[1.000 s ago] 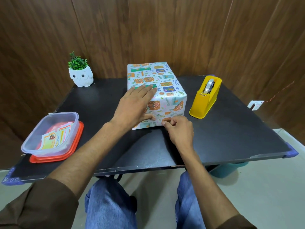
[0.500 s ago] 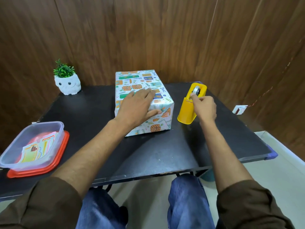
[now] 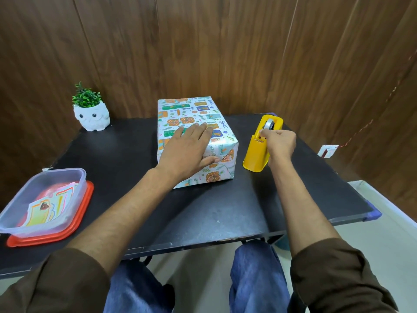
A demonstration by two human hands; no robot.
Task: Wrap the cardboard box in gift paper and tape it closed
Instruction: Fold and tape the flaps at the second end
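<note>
A cardboard box, fully covered in pale gift paper printed with green, orange and blue presents, sits lengthwise at the middle of a black bench, its far end close to the wood-panelled wall. The person's left hand lies flat on the near part of the box's top, fingers straight and spread, while the thumb presses the folded paper on the near end face. Just to the right of the box, not touching it, stands a yellow tape dispenser with its tape roll at the far end. The right hand is curled over it, thumb and fingertips pinched together at the dispenser's top edge. Whether a strip of tape is between them cannot be made out. To the far left of the box, a white owl-shaped pot holds a small green plant. Well to the near left of the box, a clear plastic container of colourful cards rests on a red lid at the bench's edge.
</note>
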